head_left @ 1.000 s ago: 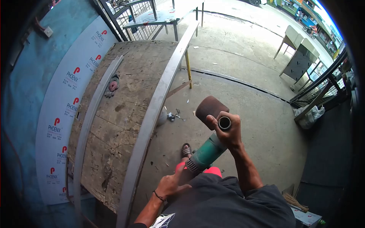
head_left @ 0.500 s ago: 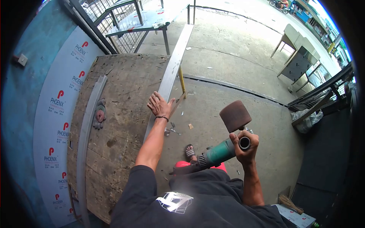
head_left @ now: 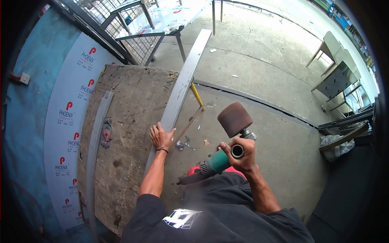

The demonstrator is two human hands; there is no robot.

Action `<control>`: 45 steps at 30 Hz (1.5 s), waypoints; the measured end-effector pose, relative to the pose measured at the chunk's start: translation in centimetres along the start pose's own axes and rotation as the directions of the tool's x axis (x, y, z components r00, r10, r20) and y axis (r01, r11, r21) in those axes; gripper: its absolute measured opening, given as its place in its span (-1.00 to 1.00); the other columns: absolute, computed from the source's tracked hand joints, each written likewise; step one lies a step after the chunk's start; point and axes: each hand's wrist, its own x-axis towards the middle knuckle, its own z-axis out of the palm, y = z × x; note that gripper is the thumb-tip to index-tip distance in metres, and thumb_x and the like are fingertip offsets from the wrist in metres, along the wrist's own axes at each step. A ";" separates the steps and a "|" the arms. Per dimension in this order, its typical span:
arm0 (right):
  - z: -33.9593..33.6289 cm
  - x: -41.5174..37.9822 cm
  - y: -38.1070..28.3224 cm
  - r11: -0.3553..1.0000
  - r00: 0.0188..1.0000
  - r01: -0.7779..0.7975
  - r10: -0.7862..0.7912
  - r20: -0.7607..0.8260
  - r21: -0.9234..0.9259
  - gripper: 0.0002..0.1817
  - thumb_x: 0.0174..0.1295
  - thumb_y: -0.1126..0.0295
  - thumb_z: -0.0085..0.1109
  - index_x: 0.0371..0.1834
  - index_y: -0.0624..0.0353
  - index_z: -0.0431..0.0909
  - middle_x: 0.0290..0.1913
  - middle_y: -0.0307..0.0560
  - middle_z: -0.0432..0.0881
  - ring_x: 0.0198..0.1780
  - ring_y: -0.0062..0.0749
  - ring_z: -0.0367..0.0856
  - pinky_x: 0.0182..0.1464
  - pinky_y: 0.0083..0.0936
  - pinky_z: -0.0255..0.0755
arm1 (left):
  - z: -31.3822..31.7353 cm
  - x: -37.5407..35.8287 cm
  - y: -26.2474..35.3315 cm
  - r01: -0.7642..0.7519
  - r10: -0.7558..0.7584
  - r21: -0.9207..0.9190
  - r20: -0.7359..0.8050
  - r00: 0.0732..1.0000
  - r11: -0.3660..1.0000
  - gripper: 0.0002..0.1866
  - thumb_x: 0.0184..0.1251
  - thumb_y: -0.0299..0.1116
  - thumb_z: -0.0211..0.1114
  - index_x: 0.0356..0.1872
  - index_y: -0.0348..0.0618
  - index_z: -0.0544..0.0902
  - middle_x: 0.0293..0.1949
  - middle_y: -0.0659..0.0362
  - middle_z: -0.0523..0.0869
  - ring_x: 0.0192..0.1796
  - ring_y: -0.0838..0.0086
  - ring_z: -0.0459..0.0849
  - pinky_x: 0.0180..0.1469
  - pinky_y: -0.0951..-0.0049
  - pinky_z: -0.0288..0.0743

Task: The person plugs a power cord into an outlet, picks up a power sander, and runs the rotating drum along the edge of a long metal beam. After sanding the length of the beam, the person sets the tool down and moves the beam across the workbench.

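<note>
My left hand (head_left: 162, 138) lies over a long, flat grey metal bar (head_left: 182, 86), fingers at its left edge and thumb at its right. The bar runs along the right edge of the wooden workbench (head_left: 125, 150), its far end jutting past the bench. In my right hand (head_left: 243, 154) is a green handheld drum sander (head_left: 216, 163), gripped by its tubular handle. Its reddish-brown abrasive drum (head_left: 235, 119) points away from me, apart from the bar.
A second metal bar (head_left: 98, 137) and a glove (head_left: 106, 133) lie on the bench's left side. A yellow post (head_left: 197, 95) stands beside the bar. Beyond are a film-covered table (head_left: 170, 20) and metal furniture (head_left: 336, 81). Scraps (head_left: 182, 144) litter the floor.
The view has shifted slightly. My left hand has slid nearer to me along the bar. My right hand and the sander have moved left, closer to the bench.
</note>
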 end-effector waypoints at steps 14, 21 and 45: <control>0.1 6.5 2.3 0.997 0.994 -0.068 0.071 0.087 -0.037 -0.60 0.06 0.41 0.45 -0.74 0.17 0.38 -0.79 -0.20 0.35 -0.74 -0.54 0.32 -0.64 -0.55 0.17 | 1.0 0.3 -0.8 -0.006 0.006 -0.063 -0.006 1.000 0.998 -0.12 -0.16 0.08 0.55 0.17 -0.21 0.43 -0.08 -0.01 0.48 0.06 0.10 0.42 0.13 0.08 0.32; 0.7 6.6 1.8 0.995 0.987 -0.095 0.097 0.128 -0.020 -0.66 0.11 0.45 0.36 -0.71 0.19 0.41 -0.75 -0.24 0.39 -0.69 -0.60 0.35 -0.59 -0.58 0.19 | 0.2 1.0 -0.6 -0.014 0.013 -0.087 -0.015 1.000 0.996 -0.11 -0.10 0.10 0.52 0.22 -0.21 0.38 -0.07 -0.02 0.48 0.05 0.09 0.42 0.13 0.08 0.32; 2.7 5.8 1.1 0.999 0.979 -0.011 0.019 0.205 -0.040 -0.60 0.20 0.37 0.34 -0.70 0.24 0.37 -0.74 -0.26 0.36 -0.63 -0.66 0.28 -0.54 -0.60 0.15 | -12.4 -12.1 3.4 -0.272 0.387 -0.509 0.133 0.913 0.817 0.01 0.02 0.21 0.39 0.42 -0.20 0.21 0.21 -0.10 0.43 0.23 0.02 0.45 0.25 0.09 0.34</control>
